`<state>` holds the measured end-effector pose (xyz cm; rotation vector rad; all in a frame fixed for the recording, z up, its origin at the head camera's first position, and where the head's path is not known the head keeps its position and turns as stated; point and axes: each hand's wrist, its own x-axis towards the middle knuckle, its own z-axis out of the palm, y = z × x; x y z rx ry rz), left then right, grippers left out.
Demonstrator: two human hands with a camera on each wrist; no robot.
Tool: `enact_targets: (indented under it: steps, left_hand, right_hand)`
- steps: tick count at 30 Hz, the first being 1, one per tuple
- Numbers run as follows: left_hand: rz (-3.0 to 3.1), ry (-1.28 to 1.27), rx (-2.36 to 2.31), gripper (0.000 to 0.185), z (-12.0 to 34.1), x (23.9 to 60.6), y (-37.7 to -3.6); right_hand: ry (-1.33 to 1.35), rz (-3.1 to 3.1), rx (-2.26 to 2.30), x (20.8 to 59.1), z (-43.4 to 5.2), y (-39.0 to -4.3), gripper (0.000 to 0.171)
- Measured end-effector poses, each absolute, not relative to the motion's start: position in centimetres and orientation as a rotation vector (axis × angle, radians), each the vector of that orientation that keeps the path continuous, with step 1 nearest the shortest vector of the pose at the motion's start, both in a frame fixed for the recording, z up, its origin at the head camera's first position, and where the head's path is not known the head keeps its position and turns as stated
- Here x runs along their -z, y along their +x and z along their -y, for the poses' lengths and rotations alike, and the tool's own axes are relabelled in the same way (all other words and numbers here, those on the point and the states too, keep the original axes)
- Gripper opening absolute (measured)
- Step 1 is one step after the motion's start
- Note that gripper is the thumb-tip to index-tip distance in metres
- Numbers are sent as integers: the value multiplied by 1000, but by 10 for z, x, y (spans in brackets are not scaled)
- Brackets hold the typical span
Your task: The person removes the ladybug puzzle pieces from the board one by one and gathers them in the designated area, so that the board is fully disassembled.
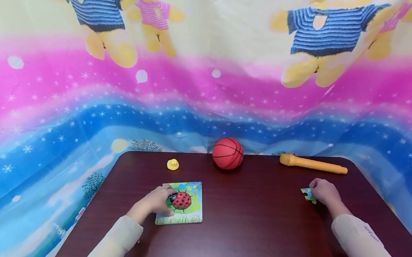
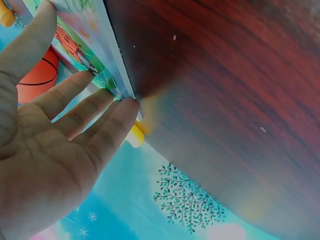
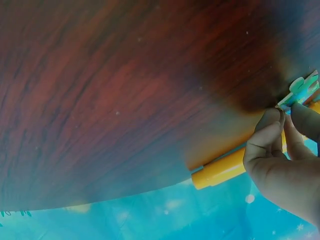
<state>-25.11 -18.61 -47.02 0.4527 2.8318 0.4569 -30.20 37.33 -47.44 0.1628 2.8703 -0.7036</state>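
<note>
A square ladybug jigsaw puzzle lies on the table, green grass along its near edge. My left hand rests on the puzzle's left side; in the left wrist view its fingers are spread and fairly straight, tips touching the board. Off to the right, my right hand pinches a green and blue puzzle piece between thumb and fingers. The right wrist view shows that puzzle piece tilted, its knob sticking out beyond the fingertips.
A red toy basketball sits at the table's back middle. Left of it is a yellow rubber duck, and at the back right lies an orange toy microphone. A printed curtain hangs behind the dark wooden table.
</note>
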Motion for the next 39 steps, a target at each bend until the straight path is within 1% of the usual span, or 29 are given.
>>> enact_targets:
  steps: [4,10,14,18,27,34,39]
  left_hand:
    - [-2842,458,-451,73,189,476,-250]
    - [-2843,466,-488,73,192,479,-246]
    - [-2843,473,-478,73,192,479,-244]
    - [-2836,467,-489,73,192,477,-246]
    - [-2815,477,-490,73,192,475,-255]
    - [-2839,476,-535,70,197,477,-252]
    - [-2845,507,-561,67,196,477,-250]
  right_hand:
    - [156,-2913,672,481,-371,-300,28]
    - [222,-2999,658,486,-355,-298,27]
    - [252,-3083,751,484,-326,-297,31]
    - [216,-3133,841,473,-292,-300,31]
    - [80,-3210,925,443,-229,-317,26]
    - [-23,-3195,922,438,-179,-321,21]
    - [-99,-3189,913,435,-157,-317,21]
